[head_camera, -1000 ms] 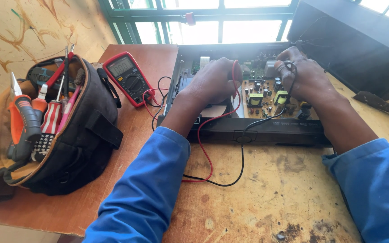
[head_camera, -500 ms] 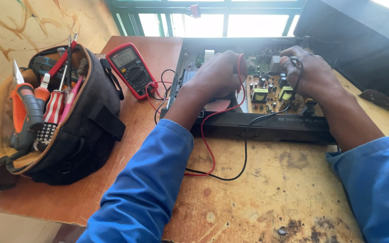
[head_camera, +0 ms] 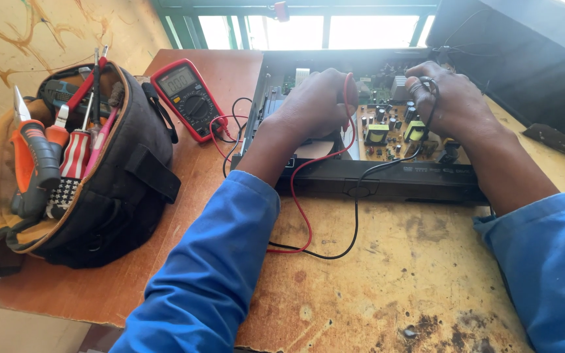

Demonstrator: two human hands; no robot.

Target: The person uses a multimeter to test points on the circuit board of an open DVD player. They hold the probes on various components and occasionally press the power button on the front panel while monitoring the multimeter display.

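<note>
An opened black player chassis [head_camera: 387, 180] lies on the worn wooden table [head_camera: 400, 274], its brown circuit board [head_camera: 387, 134] exposed. My left hand [head_camera: 315, 104] is closed around a red test probe [head_camera: 348, 88] held down onto the board's left side. My right hand [head_camera: 449, 98] grips a black test probe [head_camera: 428, 88] over the board's right part. A red lead [head_camera: 299, 196] and a black lead [head_camera: 356, 216] loop across the table toward a red multimeter [head_camera: 188, 98] lying at the left of the chassis. The probe tips are hidden by my fingers.
A black tool bag [head_camera: 93, 183] stands at the left, holding pliers [head_camera: 31, 163] and several screwdrivers [head_camera: 76, 144]. The chassis cover [head_camera: 524, 59] leans at the back right. A dark tool [head_camera: 557, 140] lies at the right edge. Windows are behind the table.
The view has shifted slightly closer and lower. Both hands stay on the board with the probes, with only small adjustments.
</note>
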